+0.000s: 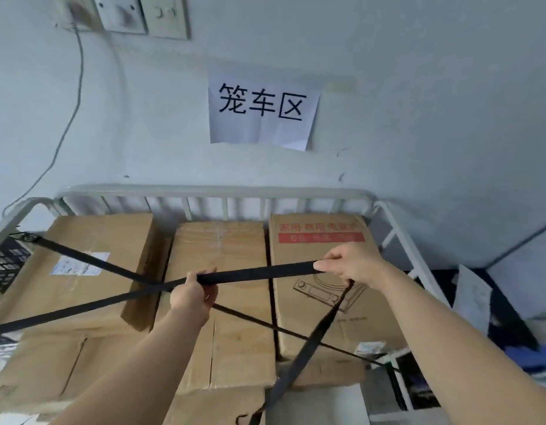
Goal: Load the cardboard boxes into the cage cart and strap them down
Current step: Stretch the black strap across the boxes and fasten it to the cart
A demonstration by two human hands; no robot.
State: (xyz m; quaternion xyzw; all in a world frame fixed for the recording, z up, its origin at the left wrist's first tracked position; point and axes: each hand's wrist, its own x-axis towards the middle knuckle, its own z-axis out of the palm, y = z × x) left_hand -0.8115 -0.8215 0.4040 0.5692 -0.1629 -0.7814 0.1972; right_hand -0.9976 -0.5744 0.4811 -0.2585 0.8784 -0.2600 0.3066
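Black strap (256,275) stretches above the cardboard boxes (225,250), gripped between left hand (192,297) and right hand (354,265).

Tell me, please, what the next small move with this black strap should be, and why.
Probably carry the right hand on toward the cart's right rail, taking up slack. It and the left hand grip the black strap above the boxes; its tail hangs loose below the right hand, and it already crosses the taut diagonal strap, so that corner seems left to secure.

White-railed cage cart (216,190), cardboard boxes (222,253) packed side by side inside.
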